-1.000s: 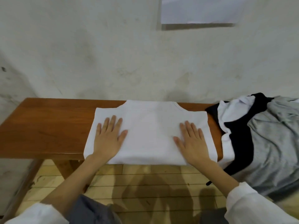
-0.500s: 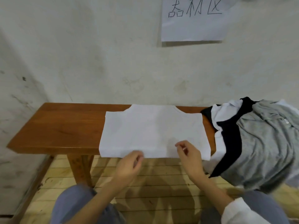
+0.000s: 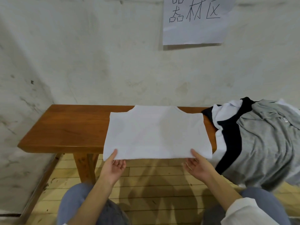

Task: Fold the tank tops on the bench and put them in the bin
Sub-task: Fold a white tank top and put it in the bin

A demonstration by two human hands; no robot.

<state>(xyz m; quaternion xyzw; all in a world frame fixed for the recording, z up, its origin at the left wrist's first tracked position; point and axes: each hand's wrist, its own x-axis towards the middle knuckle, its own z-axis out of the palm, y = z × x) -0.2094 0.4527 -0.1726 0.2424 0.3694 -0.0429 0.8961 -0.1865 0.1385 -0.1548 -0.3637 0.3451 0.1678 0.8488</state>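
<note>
1. The pale, stained wall [image 3: 81, 54] fills the background behind the wooden surface [image 3: 68, 127], which runs left to right against it.
2. A loose pile of grey, black and white garments [image 3: 263, 140] covers the right end of the surface and spills over its front edge, just beside the folded piece.
3. The white tank top [image 3: 155, 133] lies flat in the middle of the surface, folded into a wide rectangle. Its long axis runs left to right along the surface, its narrower neck end points at the wall, and its near edge hangs slightly past the front edge.
4. A paper sign [image 3: 193, 20] with handwritten characters is fixed to the wall above.
5. The left hand [image 3: 113, 168] is turned palm up and pinches the near edge by the left corner, thumb on top of the cloth and fingers curled beneath.
6. The right hand [image 3: 198, 168] grips the near edge by the right corner the same way.
7. A second ago both hands lay flat, fingers spread, on top of the cloth. Half a second ago they were off it with fingers curled, close together at the front edge. They are now spread apart towards the corners.
</note>
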